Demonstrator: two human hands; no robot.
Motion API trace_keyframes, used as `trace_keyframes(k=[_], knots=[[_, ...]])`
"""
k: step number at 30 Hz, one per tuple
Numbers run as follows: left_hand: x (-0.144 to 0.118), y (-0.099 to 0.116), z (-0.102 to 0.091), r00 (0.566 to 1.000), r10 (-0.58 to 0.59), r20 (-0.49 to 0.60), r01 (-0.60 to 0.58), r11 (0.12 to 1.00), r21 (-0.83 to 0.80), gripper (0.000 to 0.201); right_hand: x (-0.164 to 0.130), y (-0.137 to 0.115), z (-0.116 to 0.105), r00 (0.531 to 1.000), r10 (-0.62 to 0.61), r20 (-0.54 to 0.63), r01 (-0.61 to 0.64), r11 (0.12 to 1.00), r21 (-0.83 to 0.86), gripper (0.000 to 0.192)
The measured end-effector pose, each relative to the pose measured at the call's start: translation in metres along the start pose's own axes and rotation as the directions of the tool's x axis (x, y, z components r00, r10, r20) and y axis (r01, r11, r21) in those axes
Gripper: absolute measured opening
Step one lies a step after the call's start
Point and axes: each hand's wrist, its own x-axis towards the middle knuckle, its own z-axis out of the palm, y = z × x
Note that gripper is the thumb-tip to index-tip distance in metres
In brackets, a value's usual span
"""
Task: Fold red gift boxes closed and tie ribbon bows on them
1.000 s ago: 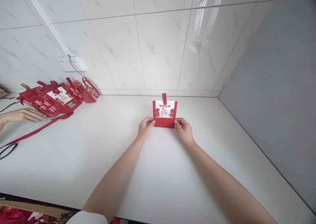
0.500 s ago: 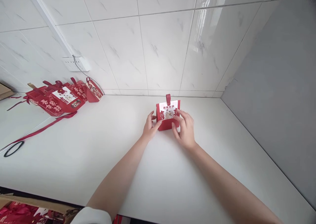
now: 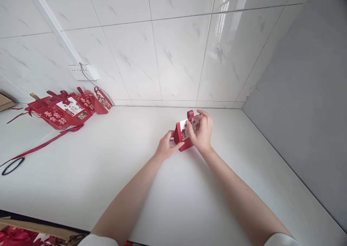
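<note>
A small red gift box with a white printed label and a red ribbon loop on top stands on the white tabletop, turned at an angle. My left hand grips its lower left end, thumb on the front and fingers round the side. With its thumb across the label and its fingers over the top right edge, my right hand holds the upper part. The hand covers much of the label and the box's right end. The ribbon loop rises beside the right fingers.
Several red gift boxes lie grouped at the left, with a smaller one by the wall. A long red ribbon and a black ring lie nearer. An open carton of red items sits below the table edge. A grey panel bounds the right.
The gift box has turned, its left end now facing me more, and shifted slightly nearer. My right hand has moved up from its front to grip its top right edge.
</note>
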Motion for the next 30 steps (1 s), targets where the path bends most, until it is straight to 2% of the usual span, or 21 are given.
trace_keyframes(k=[14, 23, 26, 30], knots=[[0.000, 0.002, 0.001, 1.000, 0.008, -0.012, -0.008, 1.000, 0.001, 0.039, 0.003, -0.005, -0.004, 0.991, 0.076, 0.113, -0.069, 0.996, -0.062, 0.011], [0.000, 0.001, 0.001, 1.000, 0.006, -0.010, -0.006, 0.999, -0.040, 0.042, 0.011, -0.004, -0.009, 0.987, 0.044, 0.156, -0.027, 0.994, -0.108, 0.013], [0.002, -0.005, 0.001, 1.000, 0.008, 0.012, -0.007, 0.995, -0.100, 0.048, 0.019, -0.002, -0.015, 0.981, 0.075, 0.181, -0.071, 0.997, -0.033, 0.019], [0.003, -0.011, 0.001, 0.998, 0.025, 0.054, -0.012, 0.974, -0.226, 0.052, 0.032, 0.003, -0.027, 0.945, 0.119, 0.306, -0.162, 0.980, 0.119, 0.023]])
